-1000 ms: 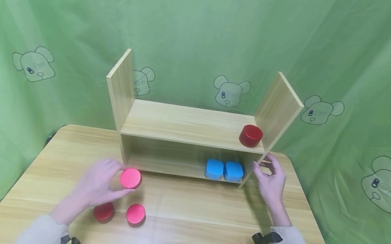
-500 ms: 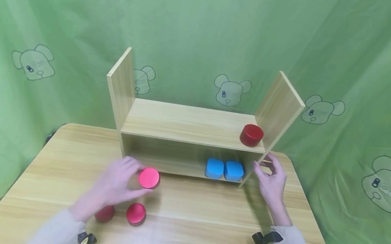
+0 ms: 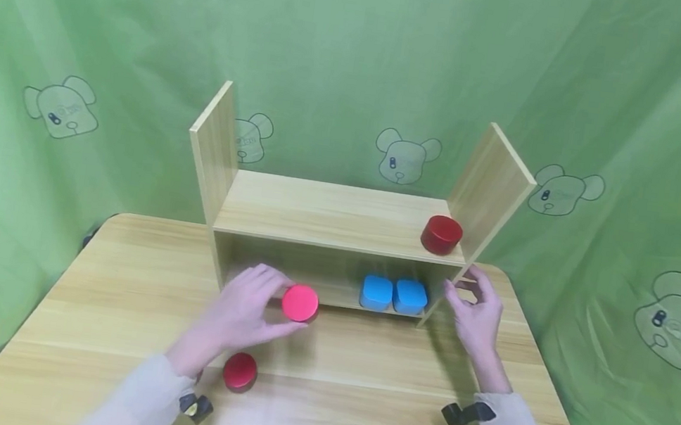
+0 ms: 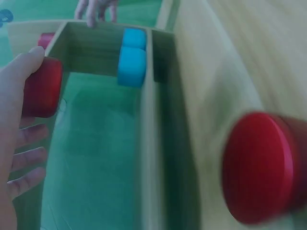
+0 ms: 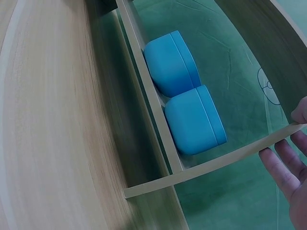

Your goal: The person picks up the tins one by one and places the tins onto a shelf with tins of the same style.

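Note:
In the head view my left hand [image 3: 241, 314] pinches a red round tin [image 3: 300, 303] between thumb and fingers, in front of the shelf's lower opening and above the table. My right hand [image 3: 477, 311] grips the right side panel of the wooden shelf [image 3: 340, 216]; in the right wrist view the thumb and the fingers [image 5: 280, 170] lie on opposite faces of the panel. Two blue rounded-square tins, a left one [image 3: 376, 293] and a right one [image 3: 410, 297], stand side by side at the lower level's right end. A dark red tin [image 3: 442, 235] sits on the upper board's right end.
Another red tin [image 3: 240, 372] stands on the wooden table [image 3: 353, 420] in front of the shelf. One more red tin is almost wholly hidden behind my left wrist. Two upright side panels flank the upper board. A green curtain [image 3: 336, 42] hangs behind.
My left hand has carried the red round tin to the right along the shelf front, and its wrist now covers one of the tins on the table. My right hand keeps its hold.

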`<move>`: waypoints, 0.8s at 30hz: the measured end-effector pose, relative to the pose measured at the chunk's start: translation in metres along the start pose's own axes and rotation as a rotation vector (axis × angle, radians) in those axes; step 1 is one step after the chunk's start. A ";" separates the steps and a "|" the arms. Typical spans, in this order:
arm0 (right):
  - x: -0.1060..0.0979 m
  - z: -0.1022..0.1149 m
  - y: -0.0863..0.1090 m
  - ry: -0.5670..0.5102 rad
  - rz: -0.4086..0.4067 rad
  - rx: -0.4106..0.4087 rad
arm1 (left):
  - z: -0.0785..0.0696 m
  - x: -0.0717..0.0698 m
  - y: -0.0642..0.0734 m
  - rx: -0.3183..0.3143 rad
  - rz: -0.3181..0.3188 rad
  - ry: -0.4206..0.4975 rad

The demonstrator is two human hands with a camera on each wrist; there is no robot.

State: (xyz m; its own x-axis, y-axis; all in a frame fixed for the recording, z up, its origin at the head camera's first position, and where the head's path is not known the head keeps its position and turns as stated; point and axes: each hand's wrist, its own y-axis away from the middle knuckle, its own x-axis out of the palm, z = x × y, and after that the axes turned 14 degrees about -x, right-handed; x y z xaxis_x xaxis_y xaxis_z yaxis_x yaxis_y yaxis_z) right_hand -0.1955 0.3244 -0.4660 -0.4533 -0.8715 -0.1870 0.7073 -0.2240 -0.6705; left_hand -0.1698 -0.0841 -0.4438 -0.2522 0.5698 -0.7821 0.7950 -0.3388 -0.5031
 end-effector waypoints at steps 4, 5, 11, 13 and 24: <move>0.000 0.000 0.000 0.001 0.000 -0.002 | -0.013 0.004 -0.013 0.047 -0.060 0.042; 0.000 0.000 0.000 -0.001 0.001 -0.003 | -0.016 0.005 -0.016 0.059 -0.082 0.049; 0.000 -0.001 0.000 -0.012 0.003 0.000 | -0.030 0.007 -0.034 0.113 -0.170 0.069; 0.000 -0.001 0.000 -0.014 0.003 0.000 | -0.034 0.007 -0.040 0.124 -0.183 0.062; 0.000 0.000 0.000 -0.008 0.003 -0.002 | -0.046 0.012 -0.070 0.142 -0.188 0.041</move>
State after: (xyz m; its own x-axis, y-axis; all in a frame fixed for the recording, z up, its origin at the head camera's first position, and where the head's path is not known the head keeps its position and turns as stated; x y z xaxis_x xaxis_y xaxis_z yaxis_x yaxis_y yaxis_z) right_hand -0.1953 0.3249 -0.4662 -0.4466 -0.8757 -0.1835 0.7080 -0.2205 -0.6709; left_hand -0.2027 -0.0193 -0.4009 -0.3637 0.6615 -0.6558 0.6498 -0.3243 -0.6875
